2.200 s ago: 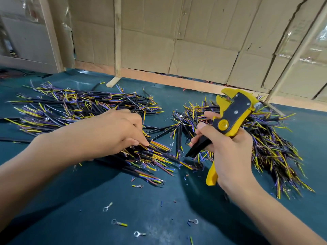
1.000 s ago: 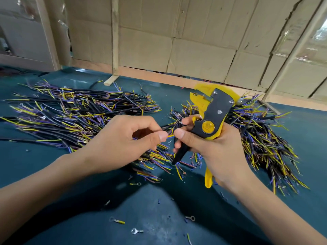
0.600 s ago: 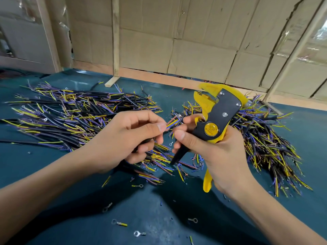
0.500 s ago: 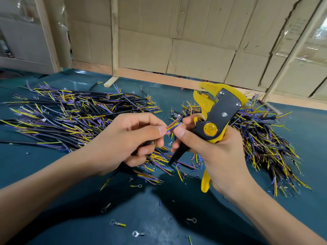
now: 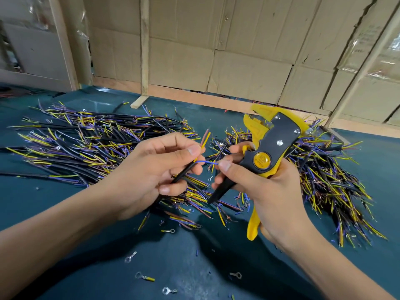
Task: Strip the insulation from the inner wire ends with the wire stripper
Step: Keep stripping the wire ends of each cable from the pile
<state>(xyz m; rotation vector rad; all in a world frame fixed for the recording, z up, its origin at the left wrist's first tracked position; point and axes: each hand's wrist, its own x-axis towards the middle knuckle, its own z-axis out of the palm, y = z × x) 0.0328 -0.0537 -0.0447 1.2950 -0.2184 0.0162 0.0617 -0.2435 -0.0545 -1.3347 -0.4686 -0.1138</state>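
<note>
My left hand (image 5: 151, 176) grips a short black cable (image 5: 184, 172) above the table. Its inner wires fan out past my thumb: a yellow and a reddish one point up, and a blue wire (image 5: 205, 162) bends to the right. My right hand (image 5: 266, 191) holds the yellow and dark grey wire stripper (image 5: 266, 152) upright by its handles, jaws at the top. My right thumb and forefinger pinch the tip of the blue wire. The stripper's jaws are away from the wire.
Two heaps of black cables with yellow, blue and purple ends lie on the dark green table (image 5: 65, 213), one at left (image 5: 86, 146), one at right (image 5: 324, 176). Loose ring terminals (image 5: 144, 277) and insulation scraps lie near the front. A cardboard wall (image 5: 238, 61) closes the back.
My left hand picked one cable out of the left heap and lifted it. My right hand, still holding the stripper, came over and pulled the blue wire sideways away from the others.
</note>
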